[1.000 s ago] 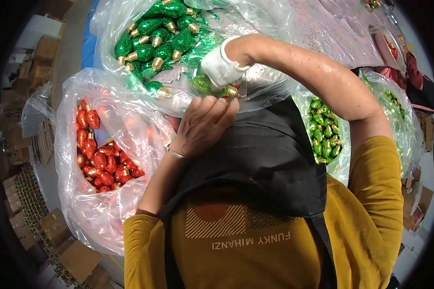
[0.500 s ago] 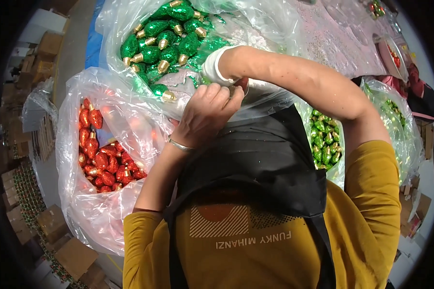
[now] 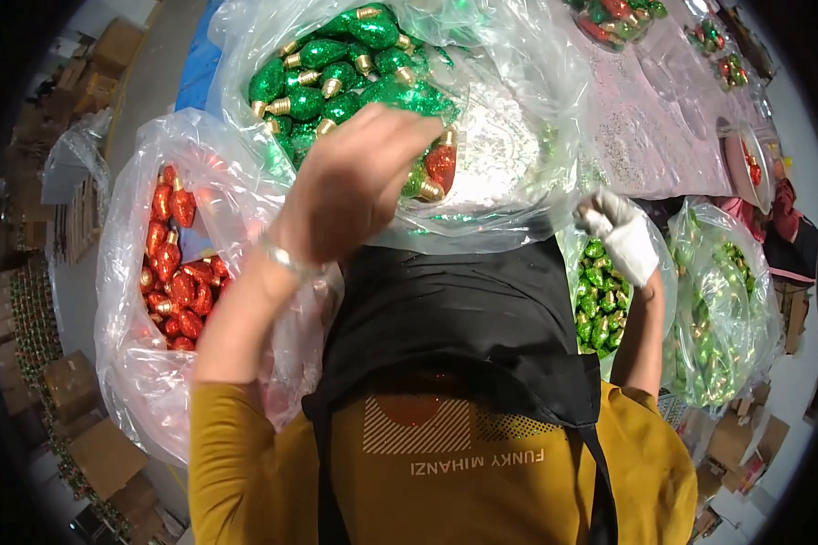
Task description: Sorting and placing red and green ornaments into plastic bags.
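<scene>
A: Starting from the clear bag of red glittered bulbs [image 3: 177, 272] at the left, what is the left hand [image 3: 359, 186] doing?

B: It is raised to the right of that bag, against the big bag of green bulbs [image 3: 354, 68]. Its fingers are curled together, apparently pinching a red-and-green bulb ornament [image 3: 438, 168] at its fingertips, though the back of the hand hides the grip itself.

A: How would that ornament handle?

B: Light, I'd judge, with a rough glitter skin that sheds and a thin shell that could crack. Better taken by the gold screw cap than the body.

A: And further right?

B: The gloved right hand [image 3: 620, 234] hangs over a smaller bag of green bulbs [image 3: 600, 304], fingers loosely bent, holding nothing I can see.
</scene>
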Tool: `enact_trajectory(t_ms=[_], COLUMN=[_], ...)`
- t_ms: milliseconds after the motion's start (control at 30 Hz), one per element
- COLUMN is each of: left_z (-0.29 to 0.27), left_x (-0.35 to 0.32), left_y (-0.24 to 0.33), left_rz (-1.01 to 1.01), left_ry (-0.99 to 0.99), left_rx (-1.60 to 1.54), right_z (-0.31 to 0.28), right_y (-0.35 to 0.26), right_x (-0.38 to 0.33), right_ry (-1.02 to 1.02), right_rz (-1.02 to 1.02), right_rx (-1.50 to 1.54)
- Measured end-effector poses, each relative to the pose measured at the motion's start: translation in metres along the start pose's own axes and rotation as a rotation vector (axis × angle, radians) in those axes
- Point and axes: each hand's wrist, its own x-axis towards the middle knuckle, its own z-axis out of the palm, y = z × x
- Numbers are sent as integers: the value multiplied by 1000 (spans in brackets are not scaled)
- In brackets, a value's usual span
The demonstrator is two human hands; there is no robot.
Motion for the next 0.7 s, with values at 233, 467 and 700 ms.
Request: enact_trajectory(t_ms=[233, 467, 700], left_z=[55, 97, 112], left_x=[67, 62, 80], left_y=[-54, -77, -73], left_rz=[111, -170, 28], left_ry=[-997, -1214, -1144], left_rx=[-2, -188, 346], right_z=[-15, -73, 1], right_y=[67, 234, 376], right_x=[-37, -107, -163], right_ry=[72, 407, 314], right_rz=[185, 459, 737], right_rx=[-27, 252, -341])
